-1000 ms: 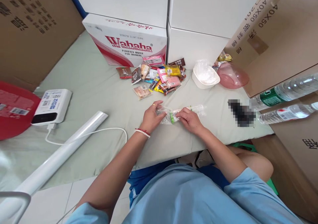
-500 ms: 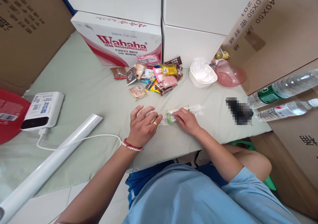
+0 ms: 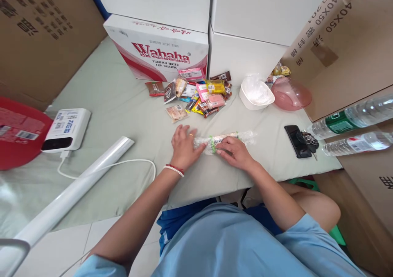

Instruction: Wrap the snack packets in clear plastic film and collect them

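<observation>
Lying flat on the green table (image 3: 123, 105), near its front edge and about the middle: a clear plastic bag (image 3: 225, 139) with a green band across it and a snack inside. Pinned down from both ends, likely to keep the slippery film flat and steady. Left hand (image 3: 184, 146) spread flat, palm down, fingers loosely apart, resting on the left end of the bag; no pinch, just pressing. Right hand (image 3: 235, 152) laid over the near edge of the bag right of the band, fingers bent, fingertips touching the film; whether anything is actually gripped there cannot be told.

Just beyond, toward the far side, a loose pile of wrapped snacks (image 3: 196, 92), close enough to reach. Right of the pile, a white bowl (image 3: 256, 94) with crumpled clear plastic in it, and beside that a pink bowl (image 3: 291, 94) tipped against a brown carton. Right of the bag, a black phone (image 3: 294, 139) with keys (image 3: 309, 141) touching it, then two water bottles (image 3: 353, 119) lying on their sides. Far left, a white power bank (image 3: 66, 129) with its cable curling across the table, and a long white roll (image 3: 76, 187) running toward the near left corner. Behind the pile, a red-and-white water carton (image 3: 159, 49).
</observation>
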`<state>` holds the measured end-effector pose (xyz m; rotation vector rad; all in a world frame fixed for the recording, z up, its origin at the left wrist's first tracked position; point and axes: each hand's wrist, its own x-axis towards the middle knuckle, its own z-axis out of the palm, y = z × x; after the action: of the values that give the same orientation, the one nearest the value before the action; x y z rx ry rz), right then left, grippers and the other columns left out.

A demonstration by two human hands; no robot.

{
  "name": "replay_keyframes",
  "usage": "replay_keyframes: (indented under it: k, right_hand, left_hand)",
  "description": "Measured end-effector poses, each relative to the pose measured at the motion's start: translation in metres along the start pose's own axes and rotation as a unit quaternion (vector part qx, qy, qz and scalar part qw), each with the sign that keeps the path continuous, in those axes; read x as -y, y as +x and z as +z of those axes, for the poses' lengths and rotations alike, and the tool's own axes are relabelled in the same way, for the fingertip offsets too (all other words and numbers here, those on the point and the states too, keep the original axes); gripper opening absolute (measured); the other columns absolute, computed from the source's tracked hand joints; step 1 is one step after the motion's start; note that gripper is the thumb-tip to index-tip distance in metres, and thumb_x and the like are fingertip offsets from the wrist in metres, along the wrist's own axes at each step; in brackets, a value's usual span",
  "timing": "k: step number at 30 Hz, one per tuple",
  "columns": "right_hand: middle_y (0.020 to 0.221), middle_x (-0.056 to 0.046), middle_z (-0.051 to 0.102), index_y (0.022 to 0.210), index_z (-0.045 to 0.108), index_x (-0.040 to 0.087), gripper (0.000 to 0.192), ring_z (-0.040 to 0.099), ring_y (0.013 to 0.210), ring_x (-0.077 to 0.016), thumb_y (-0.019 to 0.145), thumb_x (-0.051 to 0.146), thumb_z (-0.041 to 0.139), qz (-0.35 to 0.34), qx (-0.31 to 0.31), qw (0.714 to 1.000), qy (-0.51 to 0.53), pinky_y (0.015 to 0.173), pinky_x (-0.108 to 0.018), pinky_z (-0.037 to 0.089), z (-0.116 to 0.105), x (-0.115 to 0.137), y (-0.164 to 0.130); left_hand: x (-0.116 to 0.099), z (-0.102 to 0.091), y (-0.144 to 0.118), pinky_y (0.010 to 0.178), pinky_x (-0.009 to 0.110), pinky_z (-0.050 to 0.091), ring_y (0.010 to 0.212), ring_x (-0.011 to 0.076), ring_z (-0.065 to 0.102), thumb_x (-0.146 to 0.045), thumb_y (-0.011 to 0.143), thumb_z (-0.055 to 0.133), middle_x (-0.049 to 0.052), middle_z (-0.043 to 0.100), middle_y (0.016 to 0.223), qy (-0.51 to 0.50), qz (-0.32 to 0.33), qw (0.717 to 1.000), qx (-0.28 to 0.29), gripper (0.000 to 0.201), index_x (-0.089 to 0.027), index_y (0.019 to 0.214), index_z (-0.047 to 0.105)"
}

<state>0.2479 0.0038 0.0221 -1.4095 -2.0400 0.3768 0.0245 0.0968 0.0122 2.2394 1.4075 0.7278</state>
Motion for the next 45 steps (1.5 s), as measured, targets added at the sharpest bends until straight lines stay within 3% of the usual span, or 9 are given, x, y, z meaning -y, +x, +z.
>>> replay_keyframes:
  k: [5,10,17,21,27,30,35,41,45]
  right_hand:
    - [0.096,-0.007,0.063,0.117,0.076,0.025,0.026,0.061,0.089,-0.0200,0.103,0.027,0.054,0.002,-0.006,1.000,0.011,0.078,-0.034,0.050,0.003,-0.006,-0.004]
    - [0.097,-0.007,0.063,0.116,0.076,0.026,0.028,0.061,0.090,-0.0197,0.099,0.017,0.056,0.012,0.016,1.000,0.018,0.079,-0.033,0.050,0.006,-0.010,0.000]
    - [0.100,-0.009,0.067,0.104,0.077,0.022,0.024,0.062,0.095,-0.0224,0.095,0.015,0.055,-0.014,0.035,0.999,0.028,0.084,-0.038,0.052,0.000,-0.004,0.003]
    - [0.119,-0.011,0.069,0.106,0.077,0.024,0.023,0.064,0.111,-0.0246,0.098,0.021,0.056,-0.021,0.029,0.996,0.087,0.095,-0.043,0.054,-0.007,-0.002,-0.005]
    - [0.115,-0.008,0.075,0.103,0.078,0.025,0.022,0.069,0.110,-0.0226,0.100,0.031,0.058,0.037,-0.001,0.986,0.160,0.097,-0.040,0.055,-0.013,-0.003,-0.023]
    - [0.104,-0.006,0.076,0.100,0.077,0.024,0.026,0.072,0.096,-0.0206,0.100,0.042,0.058,0.163,-0.112,0.968,0.153,0.087,-0.036,0.057,-0.023,-0.014,-0.032]
    - [0.115,-0.013,0.072,0.121,0.069,0.019,0.055,0.066,0.093,-0.0237,0.089,0.063,0.061,0.365,-0.314,0.877,0.002,0.078,-0.036,0.054,-0.041,-0.051,-0.029]
    - [0.073,-0.002,0.065,0.087,0.068,0.021,0.039,0.056,0.067,-0.0187,0.079,0.058,0.070,0.413,-0.121,0.902,0.033,0.065,-0.030,0.044,-0.039,-0.067,-0.012]
    - [0.073,0.001,0.059,0.076,0.063,0.021,0.031,0.052,0.068,-0.0165,0.080,0.051,0.066,0.382,-0.159,0.907,0.074,0.064,-0.028,0.043,-0.044,-0.057,-0.010]
  left_hand:
    - [0.003,-0.006,-0.005,0.093,0.042,0.053,0.102,0.0261,0.065,-0.033,0.079,0.066,0.008,0.068,0.104,-0.113,-0.025,0.990,0.084,0.013,-0.021,0.083,0.063]
    - [-0.024,-0.030,-0.008,0.057,0.025,0.042,0.057,0.0130,0.055,-0.035,0.084,0.064,-0.005,0.058,0.061,-0.266,-0.097,0.948,0.146,0.015,-0.022,0.080,0.058]
    - [-0.073,0.004,0.011,0.085,0.032,0.049,0.088,0.0187,0.064,-0.016,0.081,0.065,0.002,0.069,0.087,-0.211,0.011,0.971,0.110,0.006,-0.021,0.076,0.064]
    - [-0.078,0.021,0.013,0.086,0.035,0.051,0.089,0.0199,0.066,-0.027,0.097,0.053,0.005,0.072,0.092,-0.198,-0.007,0.973,0.122,0.021,-0.020,0.085,0.068]
    - [-0.075,0.035,-0.011,0.100,0.046,0.047,0.120,0.0285,0.059,-0.036,0.107,0.037,0.011,0.069,0.126,-0.028,0.141,0.985,0.093,0.039,-0.021,0.119,0.071]
    - [-0.073,0.046,-0.026,0.109,0.048,0.043,0.135,0.0308,0.051,-0.038,0.106,0.043,0.013,0.062,0.143,0.057,0.184,0.979,0.070,0.041,-0.021,0.137,0.063]
    - [-0.071,0.060,-0.039,0.118,0.048,0.035,0.143,0.0313,0.046,-0.027,0.101,0.048,0.019,0.055,0.153,0.128,0.226,0.963,0.068,0.052,-0.012,0.151,0.050]
    - [-0.071,0.061,-0.039,0.119,0.051,0.034,0.145,0.0327,0.046,-0.024,0.101,0.044,0.021,0.052,0.156,0.111,0.221,0.966,0.075,0.054,-0.011,0.153,0.046]
    - [-0.070,0.060,-0.039,0.118,0.052,0.034,0.146,0.0323,0.046,-0.024,0.100,0.045,0.019,0.048,0.159,0.103,0.218,0.967,0.083,0.055,-0.014,0.155,0.045]
